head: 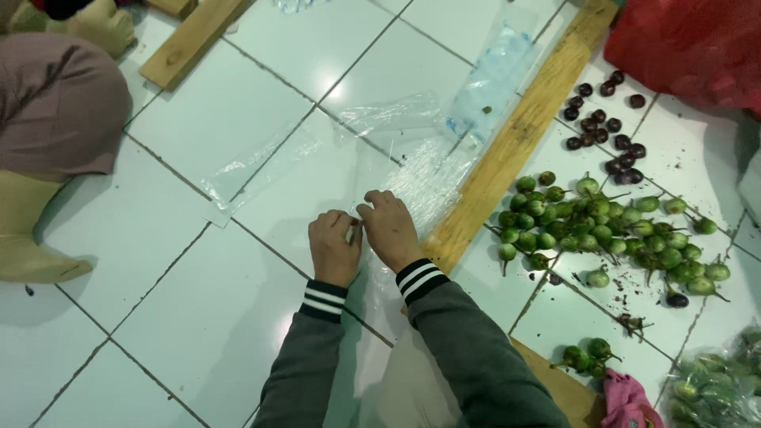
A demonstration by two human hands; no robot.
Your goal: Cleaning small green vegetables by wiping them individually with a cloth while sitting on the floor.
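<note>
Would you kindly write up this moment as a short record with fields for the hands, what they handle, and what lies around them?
Left hand: pinching the edge of a clear plastic bag
Right hand: on the same bag edge, beside the left hand
Surface: white tiled floor
To the right: wooden plank, pile of small green eggplants, small dark purple eggplants
Upper right: red bag
Lower right: pink cloth
</note>
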